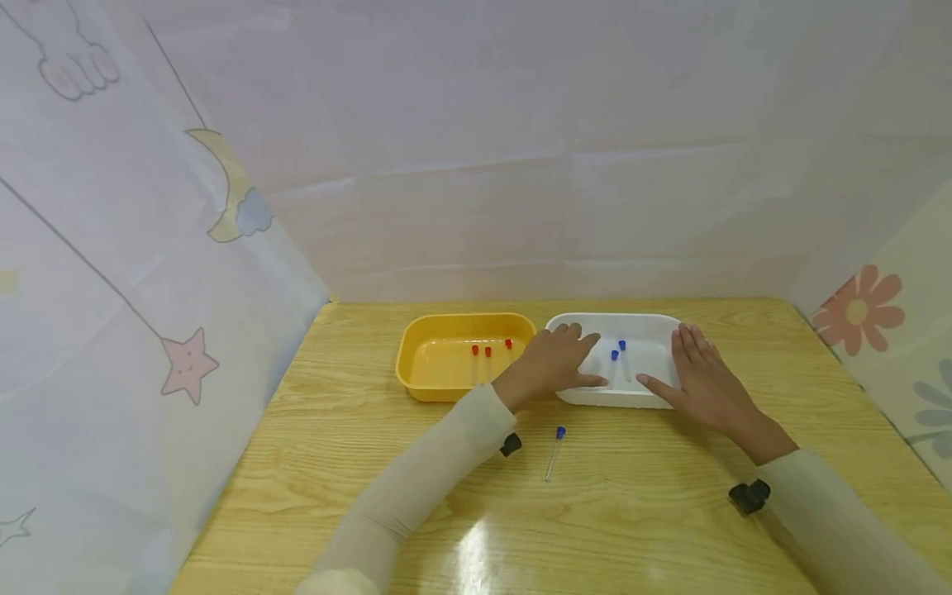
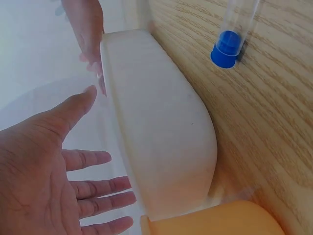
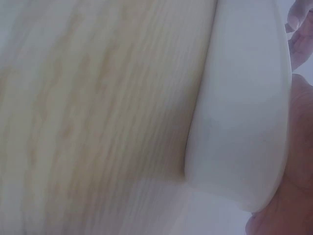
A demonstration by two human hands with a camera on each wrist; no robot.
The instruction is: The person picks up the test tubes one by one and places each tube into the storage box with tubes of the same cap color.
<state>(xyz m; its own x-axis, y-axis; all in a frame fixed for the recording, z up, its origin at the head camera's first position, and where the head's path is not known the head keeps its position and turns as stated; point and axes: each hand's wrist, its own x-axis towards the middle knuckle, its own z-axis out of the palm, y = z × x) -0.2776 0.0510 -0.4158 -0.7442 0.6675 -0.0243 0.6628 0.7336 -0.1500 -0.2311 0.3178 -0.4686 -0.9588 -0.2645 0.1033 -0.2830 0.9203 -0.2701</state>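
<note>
A white tray (image 1: 613, 399) stands between my two hands. My left hand (image 1: 554, 362) is over its left end, thumb spread from the fingers; the left wrist view shows these fingers extended near the tray's rim. At the right end is my right hand (image 1: 702, 384), fingers straight and thumb reaching over the front corner. In the right wrist view that hand (image 3: 299, 156) lies along the rim, partly cut off by the frame. Inside the tray lie two clear tubes with blue caps (image 1: 622, 345). Another blue-capped tube (image 1: 554, 454) lies on the table in front.
A yellow tray (image 1: 431, 395) stands just left of the white one, holding three clear tubes with red caps (image 1: 487, 352). Both rest on a wood-grain table (image 1: 349, 463). A printed cloth (image 1: 446, 207) hangs behind and along the sides.
</note>
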